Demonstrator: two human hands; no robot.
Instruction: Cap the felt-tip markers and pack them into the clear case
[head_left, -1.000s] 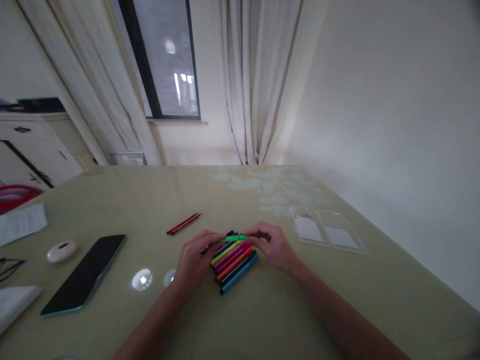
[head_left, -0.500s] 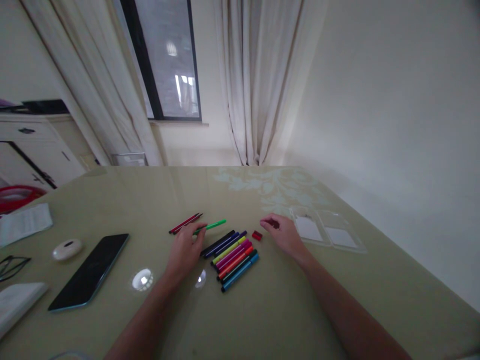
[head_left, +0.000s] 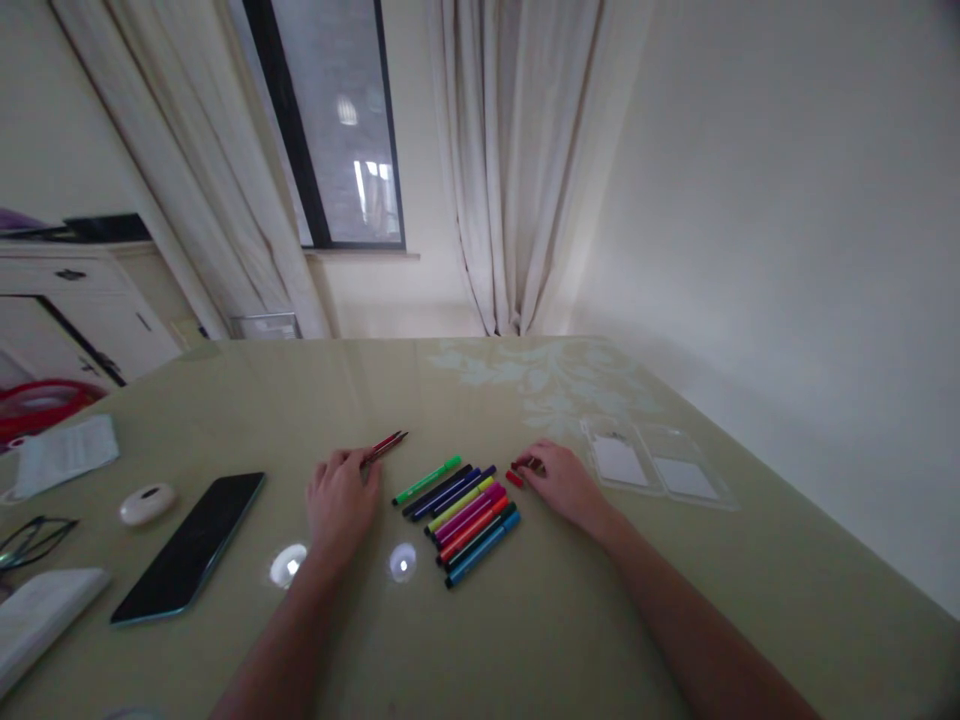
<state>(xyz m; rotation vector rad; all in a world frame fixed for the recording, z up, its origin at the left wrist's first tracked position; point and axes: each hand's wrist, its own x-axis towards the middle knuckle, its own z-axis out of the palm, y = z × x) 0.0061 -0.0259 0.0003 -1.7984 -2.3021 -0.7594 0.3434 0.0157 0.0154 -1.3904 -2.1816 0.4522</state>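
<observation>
A row of several coloured markers (head_left: 469, 515) lies side by side on the table, with a green marker (head_left: 427, 480) at its far-left end. My left hand (head_left: 341, 498) rests left of the row, its fingers curled on the near end of two red pens (head_left: 388, 444). My right hand (head_left: 564, 482) lies right of the row. Its fingertips are pinched on a small dark piece that I cannot make out, and a small red cap (head_left: 514, 478) lies just beside them on the table.
An open clear plastic case (head_left: 651, 468) sits right of my right hand. To the left lie a dark phone (head_left: 191, 545), a white oval object (head_left: 148, 503), glasses (head_left: 30, 540), paper (head_left: 66, 452) and a white book corner (head_left: 37, 615). The olive table (head_left: 525, 640) meets the wall at right.
My left hand laid the green marker down at the left end of the row, then moved left onto the red pens. My right hand drew back slightly beside the red cap.
</observation>
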